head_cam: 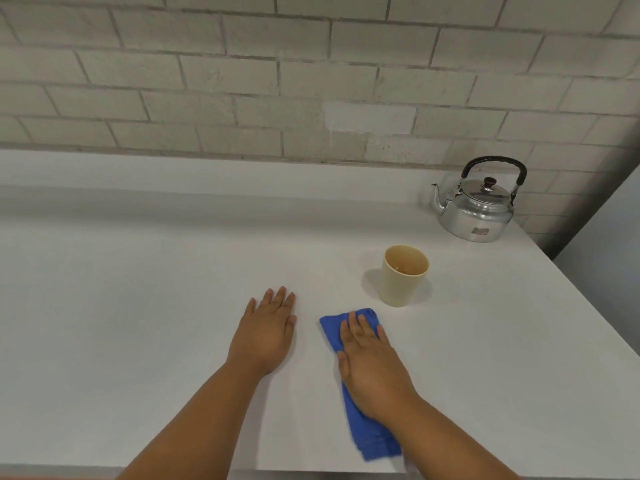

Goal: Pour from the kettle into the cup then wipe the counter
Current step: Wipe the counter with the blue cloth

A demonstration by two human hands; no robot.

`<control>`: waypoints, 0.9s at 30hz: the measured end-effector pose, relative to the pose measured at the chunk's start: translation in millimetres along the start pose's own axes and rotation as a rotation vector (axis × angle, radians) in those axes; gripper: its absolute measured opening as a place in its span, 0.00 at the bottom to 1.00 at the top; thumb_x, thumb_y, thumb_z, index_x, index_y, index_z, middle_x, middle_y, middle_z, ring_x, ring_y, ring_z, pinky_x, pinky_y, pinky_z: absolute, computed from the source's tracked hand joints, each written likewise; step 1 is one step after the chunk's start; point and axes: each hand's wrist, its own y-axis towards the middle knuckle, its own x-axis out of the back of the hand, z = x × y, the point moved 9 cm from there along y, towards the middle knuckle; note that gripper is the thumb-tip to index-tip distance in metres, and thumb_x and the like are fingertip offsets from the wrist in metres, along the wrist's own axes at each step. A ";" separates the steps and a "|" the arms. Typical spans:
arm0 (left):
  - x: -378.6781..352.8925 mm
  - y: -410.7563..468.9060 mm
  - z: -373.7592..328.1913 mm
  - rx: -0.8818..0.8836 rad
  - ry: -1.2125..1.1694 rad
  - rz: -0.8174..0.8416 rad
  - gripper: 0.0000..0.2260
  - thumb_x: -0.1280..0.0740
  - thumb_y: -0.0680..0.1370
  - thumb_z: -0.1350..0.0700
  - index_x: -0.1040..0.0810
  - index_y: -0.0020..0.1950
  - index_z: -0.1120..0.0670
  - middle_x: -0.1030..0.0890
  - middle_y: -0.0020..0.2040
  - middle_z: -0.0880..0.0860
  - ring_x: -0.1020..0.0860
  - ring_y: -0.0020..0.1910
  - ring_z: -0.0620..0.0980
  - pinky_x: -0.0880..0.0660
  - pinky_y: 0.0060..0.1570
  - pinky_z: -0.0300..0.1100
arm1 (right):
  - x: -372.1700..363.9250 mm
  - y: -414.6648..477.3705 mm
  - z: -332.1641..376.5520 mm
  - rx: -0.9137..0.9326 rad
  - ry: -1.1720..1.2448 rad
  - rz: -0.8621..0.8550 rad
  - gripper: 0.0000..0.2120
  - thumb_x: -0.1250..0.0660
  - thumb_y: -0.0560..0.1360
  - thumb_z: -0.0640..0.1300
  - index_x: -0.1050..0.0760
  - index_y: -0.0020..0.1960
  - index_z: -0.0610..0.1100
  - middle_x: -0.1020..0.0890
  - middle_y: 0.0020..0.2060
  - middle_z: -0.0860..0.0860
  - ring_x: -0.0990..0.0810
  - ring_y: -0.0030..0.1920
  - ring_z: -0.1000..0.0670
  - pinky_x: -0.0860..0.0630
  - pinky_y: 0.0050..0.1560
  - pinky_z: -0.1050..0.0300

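Observation:
A silver kettle [476,209] with a black handle stands upright at the back right of the white counter [138,289], spout pointing left. In front of it a beige cup [403,275] stands upright with a little liquid at its bottom. A folded blue cloth [363,434] lies on the counter below the cup. My right hand [370,362] presses flat on the cloth, fingers pointing toward the cup. My left hand [266,330] rests flat on the bare counter to the left of the cloth, holding nothing.
A pale brick wall [277,81] rises behind the counter. The counter's right edge runs diagonally past the kettle, with a grey drop beyond it. The front edge lies just below my forearms.

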 end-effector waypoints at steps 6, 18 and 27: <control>-0.8 -0.1 0.3 0.002 0.011 -0.016 0.22 0.55 0.82 0.50 0.50 0.76 0.52 0.49 0.77 0.50 0.52 0.76 0.50 0.56 0.73 0.48 | 12.8 49.4 -6.2 -0.176 -0.074 0.028 0.26 0.57 0.81 0.49 0.56 0.75 0.39 0.53 0.77 0.43 0.56 0.77 0.44 0.59 0.75 0.47; 53.1 -42.0 -22.4 -0.043 -0.382 -0.339 0.11 0.37 0.78 0.56 0.24 0.60 0.52 0.23 0.61 0.50 0.28 0.61 0.49 0.39 0.60 0.33 | 67.3 83.1 -0.4 -0.030 0.198 0.107 0.20 0.44 0.79 0.41 0.35 0.71 0.46 0.31 0.71 0.47 0.31 0.69 0.46 0.36 0.67 0.56; 25.3 -92.1 -129.7 -0.551 -0.108 0.018 0.17 0.39 0.73 0.46 0.23 0.58 0.51 0.21 0.53 0.50 0.26 0.50 0.48 0.30 0.51 0.40 | 44.3 97.5 18.8 0.143 -0.144 0.467 0.18 0.40 0.76 0.39 0.30 0.65 0.42 0.23 0.61 0.44 0.25 0.58 0.43 0.27 0.57 0.51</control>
